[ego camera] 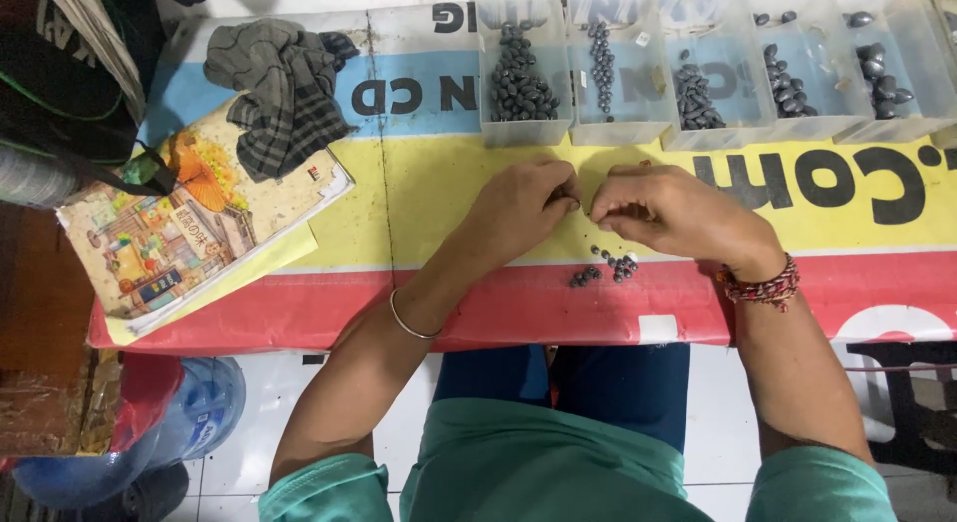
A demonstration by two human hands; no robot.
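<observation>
- A small cluster of dark beads (604, 267) lies loose on the table (449, 183), on the yellow band just above the red strip and right under the two hands.
- The left hand (523, 208) rests over the yellow band, its fingertips pinched narrow at the right edge of the hand; something tiny and dark seems to sit in the pinch, though it is too small to tell for sure.
- The right hand (668, 211) faces it, fingertips pressed close together and almost meeting those of the left hand; what they grip cannot be made out.
- The left wrist carries a thin metal bangle (409, 323); the right wrist wears a red beaded bracelet (763, 286).
- Along the far edge of the table stands a row of clear plastic boxes (522, 68), each holding dark beads of a different shape and size, the leftmost piled highest.
- To the left, well apart from the hands, a crumpled grey checked cloth (279, 88) lies partly on an illustrated book (189, 223) with a yellow sheet under it.
- Below the table edge show the person's blue trousers and green sleeves, and a blue water bottle (194, 412) on the tiled floor at lower left.
</observation>
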